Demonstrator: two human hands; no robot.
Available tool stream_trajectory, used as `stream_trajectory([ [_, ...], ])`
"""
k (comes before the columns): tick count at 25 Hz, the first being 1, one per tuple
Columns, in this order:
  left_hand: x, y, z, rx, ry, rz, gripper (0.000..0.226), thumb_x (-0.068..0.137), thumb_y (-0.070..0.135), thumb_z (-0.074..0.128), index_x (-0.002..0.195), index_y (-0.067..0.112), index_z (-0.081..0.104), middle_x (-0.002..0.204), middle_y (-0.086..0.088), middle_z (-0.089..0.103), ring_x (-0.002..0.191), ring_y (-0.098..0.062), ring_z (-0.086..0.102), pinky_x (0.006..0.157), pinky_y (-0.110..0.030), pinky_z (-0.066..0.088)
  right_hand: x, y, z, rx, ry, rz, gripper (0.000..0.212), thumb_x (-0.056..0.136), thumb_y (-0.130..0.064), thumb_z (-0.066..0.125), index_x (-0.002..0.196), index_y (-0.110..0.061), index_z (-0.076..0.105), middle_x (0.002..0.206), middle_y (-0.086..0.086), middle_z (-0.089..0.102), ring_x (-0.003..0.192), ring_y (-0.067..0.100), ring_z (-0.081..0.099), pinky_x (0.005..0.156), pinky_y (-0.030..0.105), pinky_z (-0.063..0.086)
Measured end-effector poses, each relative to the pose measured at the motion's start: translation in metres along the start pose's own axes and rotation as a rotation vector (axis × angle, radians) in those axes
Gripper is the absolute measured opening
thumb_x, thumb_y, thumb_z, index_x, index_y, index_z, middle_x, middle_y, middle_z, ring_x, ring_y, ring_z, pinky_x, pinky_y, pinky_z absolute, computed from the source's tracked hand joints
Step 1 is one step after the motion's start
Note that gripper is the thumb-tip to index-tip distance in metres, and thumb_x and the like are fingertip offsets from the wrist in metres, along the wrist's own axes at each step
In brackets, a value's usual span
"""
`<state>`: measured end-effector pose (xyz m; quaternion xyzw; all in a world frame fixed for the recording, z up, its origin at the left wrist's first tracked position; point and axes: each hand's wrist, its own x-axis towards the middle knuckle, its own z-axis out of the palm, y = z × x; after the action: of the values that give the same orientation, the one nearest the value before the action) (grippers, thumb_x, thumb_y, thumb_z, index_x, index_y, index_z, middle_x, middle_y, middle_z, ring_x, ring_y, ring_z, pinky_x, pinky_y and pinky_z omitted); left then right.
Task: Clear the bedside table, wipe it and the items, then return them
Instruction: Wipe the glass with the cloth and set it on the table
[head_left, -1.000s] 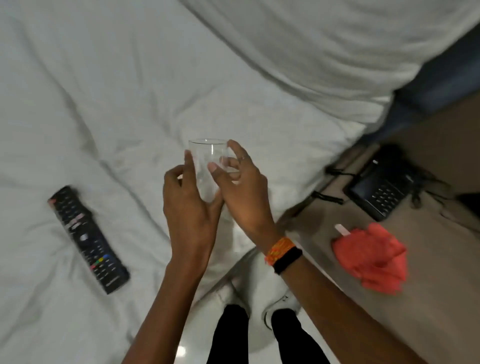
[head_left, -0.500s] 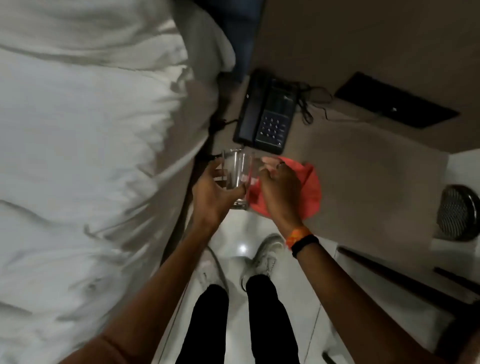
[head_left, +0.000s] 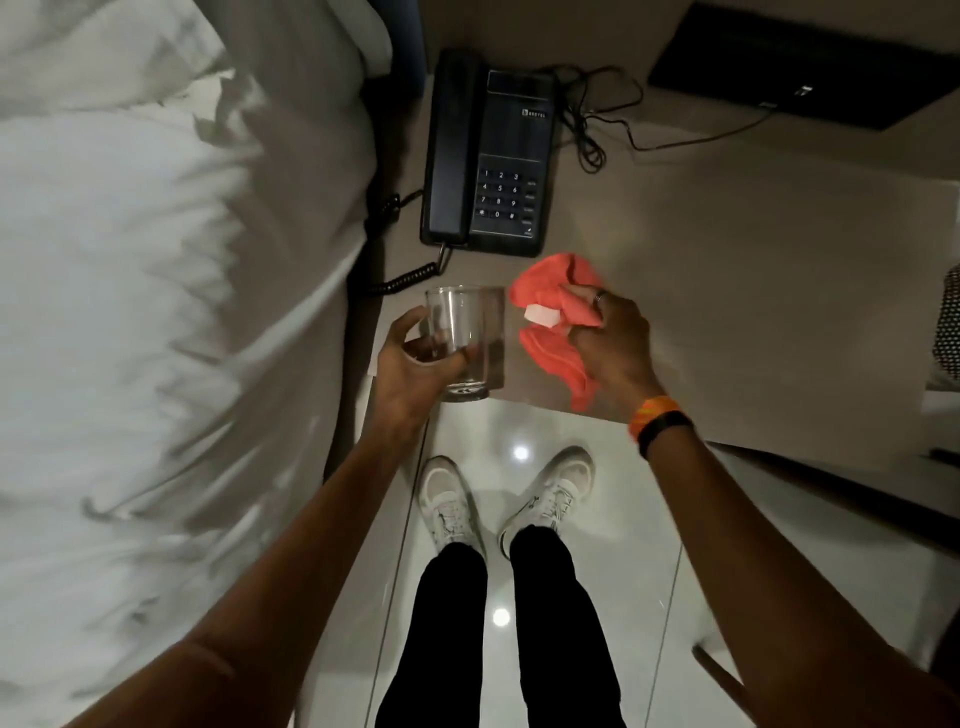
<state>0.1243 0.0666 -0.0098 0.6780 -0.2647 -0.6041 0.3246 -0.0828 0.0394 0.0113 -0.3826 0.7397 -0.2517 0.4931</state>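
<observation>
Glass (head_left: 466, 338) gripped at lower wall by left hand (head_left: 415, 371) — judged smooth, fragile, light. Red cloth (head_left: 556, 322) bunched in right hand (head_left: 613, 345) — soft.

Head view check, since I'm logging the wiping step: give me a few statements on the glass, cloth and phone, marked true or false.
1. The left hand holds the glass. True.
2. The glass is full of water. False: it looks empty.
3. The right hand grips the red cloth. True.
4. The telephone lies on the bed. False: it sits on the bedside table.
</observation>
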Motion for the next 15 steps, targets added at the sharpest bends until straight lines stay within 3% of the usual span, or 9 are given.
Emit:
stream_trajectory([
  [2, 0.0, 0.006, 0.011, -0.079, -0.058, 0.004, 0.073, 0.067, 0.013, 0.089, 0.13, 0.018, 0.053, 0.087, 0.005, 0.079, 0.079, -0.01, 0.076, 0.062, -0.026, 0.06, -0.009, -0.017, -0.001, 0.249, -0.267, 0.019, 0.043, 0.089, -0.004, 0.068, 0.129, -0.019, 0.063, 0.117, -0.002, 0.074, 0.098, -0.001, 0.07, 0.084, 0.019, 0.059],
  [3, -0.002, 0.01, 0.018, -0.11, -0.096, 0.012, 0.074, 0.065, 0.02, 0.088, 0.131, 0.013, 0.054, 0.093, -0.001, 0.078, 0.08, -0.012, 0.076, 0.062, -0.027, 0.06, -0.017, -0.024, 0.008, 0.308, -0.367, 0.024, 0.045, 0.095, -0.008, 0.064, 0.137, -0.021, 0.056, 0.127, 0.0, 0.069, 0.107, 0.004, 0.068, 0.089, 0.021, 0.058],
  [5, -0.009, 0.014, 0.029, -0.149, -0.135, 0.024, 0.073, 0.065, 0.031, 0.082, 0.129, 0.005, 0.056, 0.104, -0.012, 0.073, 0.084, -0.019, 0.075, 0.062, -0.031, 0.06, -0.029, -0.033, 0.026, 0.322, -0.404, 0.059, 0.053, 0.103, -0.02, 0.053, 0.152, -0.029, 0.034, 0.154, 0.003, 0.048, 0.13, 0.014, 0.056, 0.107, 0.031, 0.051],
  [6, -0.011, 0.014, 0.03, -0.173, -0.137, 0.019, 0.068, 0.068, 0.027, 0.082, 0.128, 0.005, 0.058, 0.106, -0.014, 0.073, 0.087, -0.025, 0.075, 0.065, -0.035, 0.061, -0.028, -0.036, 0.03, 0.371, -0.371, 0.117, 0.053, 0.105, -0.025, 0.049, 0.154, -0.029, 0.031, 0.155, 0.005, 0.046, 0.133, 0.022, 0.054, 0.112, 0.04, 0.048],
  [8, -0.013, 0.011, 0.024, -0.26, -0.176, -0.021, 0.066, 0.072, 0.015, 0.084, 0.132, 0.015, 0.057, 0.107, -0.014, 0.076, 0.094, -0.031, 0.075, 0.073, -0.04, 0.061, -0.019, -0.037, 0.027, 0.603, -0.372, 0.352, 0.051, 0.106, -0.034, 0.041, 0.153, -0.014, 0.037, 0.133, 0.015, 0.06, 0.114, 0.036, 0.062, 0.112, 0.054, 0.044],
  [10, -0.01, 0.01, 0.019, -0.344, -0.218, -0.054, 0.074, 0.072, 0.016, 0.085, 0.138, 0.024, 0.051, 0.108, -0.013, 0.076, 0.094, -0.028, 0.076, 0.073, -0.04, 0.061, -0.02, -0.036, 0.026, 0.794, -0.402, 0.524, 0.057, 0.107, -0.039, 0.03, 0.149, -0.001, 0.04, 0.117, 0.022, 0.06, 0.1, 0.038, 0.058, 0.11, 0.058, 0.042],
  [12, -0.006, 0.011, 0.024, -0.332, -0.195, -0.069, 0.071, 0.077, 0.022, 0.079, 0.14, 0.023, 0.046, 0.101, -0.007, 0.078, 0.085, -0.021, 0.076, 0.069, -0.037, 0.06, -0.027, -0.031, 0.036, 0.705, -0.369, 0.504, 0.05, 0.109, -0.035, 0.03, 0.144, -0.003, 0.045, 0.123, 0.023, 0.058, 0.105, 0.034, 0.059, 0.109, 0.06, 0.044],
  [15, -0.005, 0.014, 0.041, -0.253, -0.156, -0.069, 0.062, 0.083, 0.031, 0.064, 0.14, 0.016, 0.044, 0.091, 0.004, 0.076, 0.075, -0.01, 0.075, 0.062, -0.028, 0.058, -0.028, -0.032, 0.042, 0.65, -0.315, 0.411, 0.046, 0.107, -0.036, 0.039, 0.145, -0.011, 0.046, 0.129, 0.017, 0.064, 0.099, 0.027, 0.07, 0.089, 0.045, 0.06],
])
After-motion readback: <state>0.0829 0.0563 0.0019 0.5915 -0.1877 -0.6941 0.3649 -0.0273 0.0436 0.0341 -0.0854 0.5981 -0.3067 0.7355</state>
